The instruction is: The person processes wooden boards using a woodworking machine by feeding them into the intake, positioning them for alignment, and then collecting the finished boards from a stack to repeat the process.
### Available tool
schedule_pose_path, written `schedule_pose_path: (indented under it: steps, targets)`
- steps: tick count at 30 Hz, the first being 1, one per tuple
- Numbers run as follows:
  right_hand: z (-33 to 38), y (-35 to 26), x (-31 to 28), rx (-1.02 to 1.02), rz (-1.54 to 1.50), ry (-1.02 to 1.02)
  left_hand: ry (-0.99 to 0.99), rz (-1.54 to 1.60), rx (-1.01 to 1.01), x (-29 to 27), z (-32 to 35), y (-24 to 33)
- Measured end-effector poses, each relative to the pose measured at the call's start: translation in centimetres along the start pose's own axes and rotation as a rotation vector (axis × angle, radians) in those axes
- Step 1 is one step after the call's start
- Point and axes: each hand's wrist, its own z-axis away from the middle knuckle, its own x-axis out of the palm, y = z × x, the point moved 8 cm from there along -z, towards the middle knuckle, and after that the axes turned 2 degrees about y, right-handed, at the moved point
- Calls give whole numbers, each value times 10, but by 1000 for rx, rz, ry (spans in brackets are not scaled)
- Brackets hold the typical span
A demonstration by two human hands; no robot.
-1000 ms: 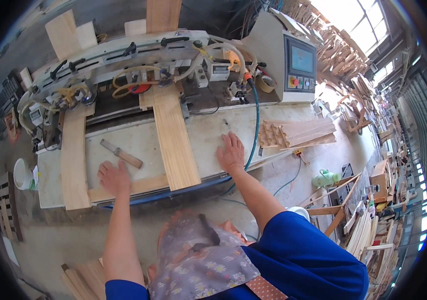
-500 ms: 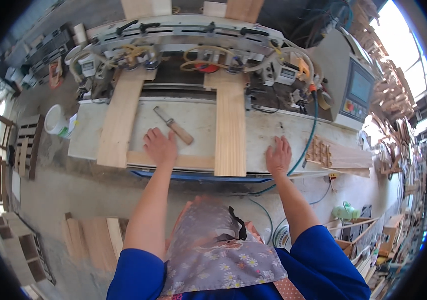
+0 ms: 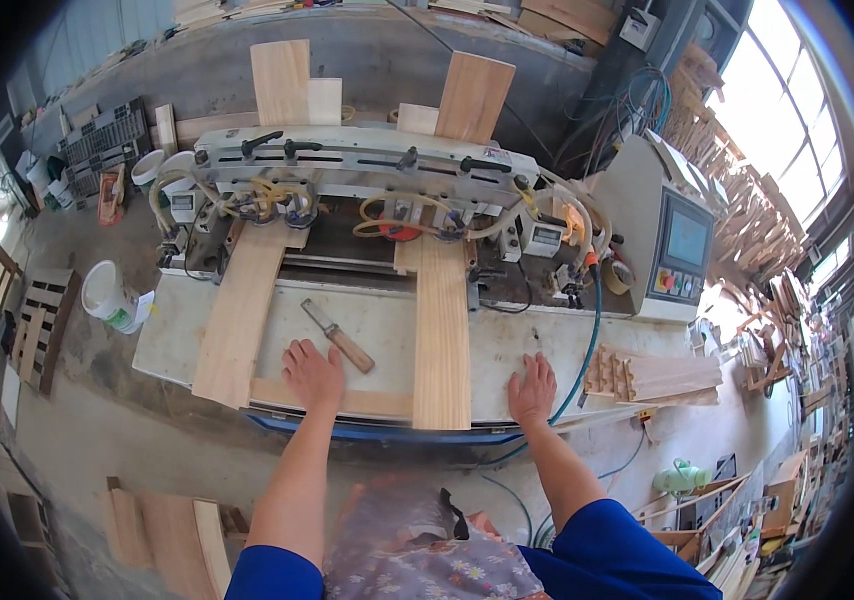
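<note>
Wooden strip [image 3: 347,400] under flat left hand [image 3: 312,372] (fingers spread, empty).

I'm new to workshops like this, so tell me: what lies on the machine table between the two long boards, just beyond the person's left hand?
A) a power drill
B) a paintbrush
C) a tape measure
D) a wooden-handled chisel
D: a chisel with a wooden handle and flat metal blade lies slanted on the table, just past the left hand and between the left board and the right board.

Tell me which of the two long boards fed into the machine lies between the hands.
The right-hand board: it runs down between the left hand and the right hand. The other board lies outside, left of the left hand.
</note>
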Motion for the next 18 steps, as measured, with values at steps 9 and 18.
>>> schedule_pose_path:
  steps: [9, 18]
  targets:
    - [0, -4, -1, 14, 10, -12, 75, 12, 13, 0, 0, -6]
    - [-1, -3, 2, 4, 10, 3, 52, 21, 7, -4, 0, -5]
